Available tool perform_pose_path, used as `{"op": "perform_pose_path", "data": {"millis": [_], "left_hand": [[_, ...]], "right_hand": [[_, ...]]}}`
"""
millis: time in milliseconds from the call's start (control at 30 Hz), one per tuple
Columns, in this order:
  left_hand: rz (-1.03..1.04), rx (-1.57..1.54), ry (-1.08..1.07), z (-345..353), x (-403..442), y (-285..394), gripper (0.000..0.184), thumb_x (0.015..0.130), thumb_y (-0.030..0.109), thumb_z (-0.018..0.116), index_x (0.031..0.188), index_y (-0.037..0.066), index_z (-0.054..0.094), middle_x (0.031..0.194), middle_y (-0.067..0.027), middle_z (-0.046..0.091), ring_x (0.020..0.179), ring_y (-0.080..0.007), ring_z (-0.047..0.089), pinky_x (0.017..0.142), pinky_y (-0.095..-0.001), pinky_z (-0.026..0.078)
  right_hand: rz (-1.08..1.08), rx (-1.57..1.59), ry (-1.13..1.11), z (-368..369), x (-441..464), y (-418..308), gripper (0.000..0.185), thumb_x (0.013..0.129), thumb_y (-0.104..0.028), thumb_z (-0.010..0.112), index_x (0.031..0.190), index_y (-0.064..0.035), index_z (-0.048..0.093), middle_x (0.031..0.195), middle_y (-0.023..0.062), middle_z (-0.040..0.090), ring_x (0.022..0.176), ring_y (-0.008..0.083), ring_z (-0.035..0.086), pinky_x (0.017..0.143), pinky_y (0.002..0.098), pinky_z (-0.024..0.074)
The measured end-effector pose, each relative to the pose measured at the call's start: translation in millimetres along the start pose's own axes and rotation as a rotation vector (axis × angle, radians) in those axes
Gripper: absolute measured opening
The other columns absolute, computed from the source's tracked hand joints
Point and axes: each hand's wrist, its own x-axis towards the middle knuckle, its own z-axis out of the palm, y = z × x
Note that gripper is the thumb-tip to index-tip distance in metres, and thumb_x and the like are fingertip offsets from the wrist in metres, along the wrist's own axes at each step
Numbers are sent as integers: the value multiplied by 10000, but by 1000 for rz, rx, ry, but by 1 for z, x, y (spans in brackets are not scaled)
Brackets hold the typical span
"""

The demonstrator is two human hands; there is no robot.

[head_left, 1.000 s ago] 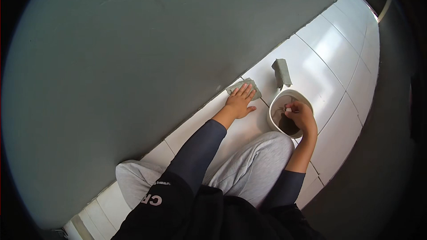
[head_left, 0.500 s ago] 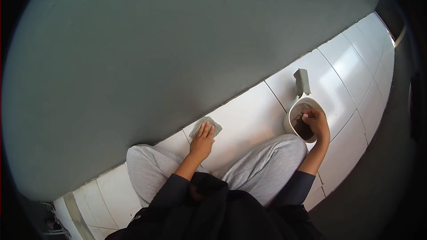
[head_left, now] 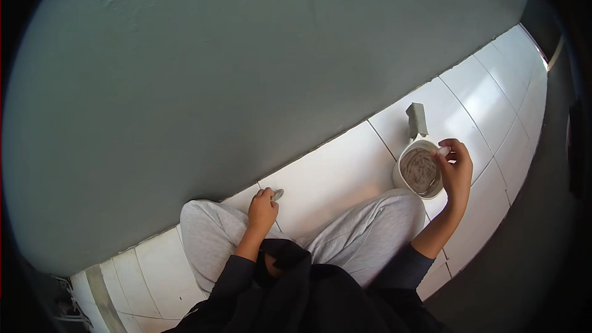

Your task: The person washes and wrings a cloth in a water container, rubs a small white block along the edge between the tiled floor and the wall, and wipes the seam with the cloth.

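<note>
My left hand [head_left: 263, 211] is closed on a crumpled grey-green cloth [head_left: 277, 195], low over the white tiles beside the wall. Part of the cloth sticks out to the right of the fingers. My right hand [head_left: 455, 163] pinches a small whitish piece [head_left: 444, 150] over the right rim of a white dipper. That dipper [head_left: 399, 176] holds murky greyish water and stands on the tiles by my right knee. Its handle, toward the wall, is covered by a grey-green folded piece [head_left: 416, 119].
A grey wall [head_left: 216, 86] runs diagonally along the white tiled floor [head_left: 333, 172]. My crossed legs in grey trousers [head_left: 364, 222] lie close to the dipper. Metal-looking items [head_left: 71, 308] show at the lower left.
My left hand has drawn back toward me along the wall, going from flat on the cloth to gripping it. My right hand has risen from inside the dipper to its rim.
</note>
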Motion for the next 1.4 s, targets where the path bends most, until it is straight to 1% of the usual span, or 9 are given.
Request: {"op": "perform_pose_path", "data": {"millis": [167, 233, 300, 467, 733, 833, 1033, 1100, 1400], "left_hand": [[-56, -526, -50, -2, 12, 30, 175, 718, 60, 570, 877, 15, 513, 856, -152, 597, 769, -289, 597, 700, -342, 468], [-43, -734, -113, -2, 16, 32, 130, 771, -26, 494, 895, 13, 505, 831, -57, 574, 800, -110, 553, 721, -252, 436], [-67, -830, -134, -8, 15, 28, 155, 781, -29, 485, 931, 7, 502, 865, -48, 581, 811, -105, 556, 732, -243, 434], [-149, -1110, -202, -49, 6, 0, 325, 788, -47, 464, 1110, 0, 463, 973, -59, 600, 883, -111, 565, 787, -246, 438], [-180, -2131, -106, -76, -6, -63, 389, 810, 63, 467, 1198, 37, 467, 1189, -85, 539, 1120, -204, 517, 942, -345, 413], [-533, -1956, 0, -74, 0, -61, 372, 865, 170, 530, 1204, 33, 462, 1173, -83, 551, 1103, -189, 529, 934, -330, 423], [-257, -1011, 10, -87, 0, -53, 177, 850, 191, 626, 851, 45, 526, 828, -56, 586, 718, -141, 543, 644, -288, 436], [142, -764, 421, -87, 2, -54, 134, 842, 129, 617, 867, 12, 555, 765, -34, 581, 694, -97, 526, 631, -247, 427], [-208, -841, 199, -95, -1, -62, 210, 843, 174, 609, 948, -8, 596, 832, -158, 633, 691, -205, 609, 635, -298, 461]], "right_hand": [[135, 231, -280, 26, 10, 47, 282, 732, -126, 709, 976, -10, 626, 751, 47, 609, 658, 109, 555, 636, 265, 456], [88, -370, -239, 22, 6, 60, 268, 737, -107, 688, 968, 14, 623, 768, 82, 640, 655, 140, 591, 641, 281, 471], [218, 122, -82, 9, 10, 41, 242, 742, -76, 653, 967, 9, 627, 797, 118, 660, 658, 180, 617, 626, 299, 481], [112, -21, 35, 16, 10, 26, 226, 751, -11, 611, 976, -2, 599, 875, 79, 646, 709, 166, 616, 649, 303, 478], [-112, 322, -743, 120, -40, -95, 234, 777, 18, 619, 1004, -31, 592, 951, 6, 609, 851, 102, 553, 772, 242, 464], [-84, 320, -943, 167, -72, -100, 226, 771, 9, 642, 988, -38, 602, 947, 7, 617, 861, 111, 566, 782, 250, 466], [90, 319, -1022, 224, -102, -69, 141, 789, -71, 664, 922, -49, 626, 844, -24, 613, 727, 97, 559, 708, 243, 466], [146, 285, -980, 237, -102, -53, 161, 779, -92, 676, 926, -48, 628, 806, -17, 614, 707, 91, 566, 684, 237, 463], [-323, -111, -599, 294, -133, -35, 229, 624, -11, 707, 820, -35, 592, 779, 96, 593, 695, 261, 589, 617, 351, 482]]}}
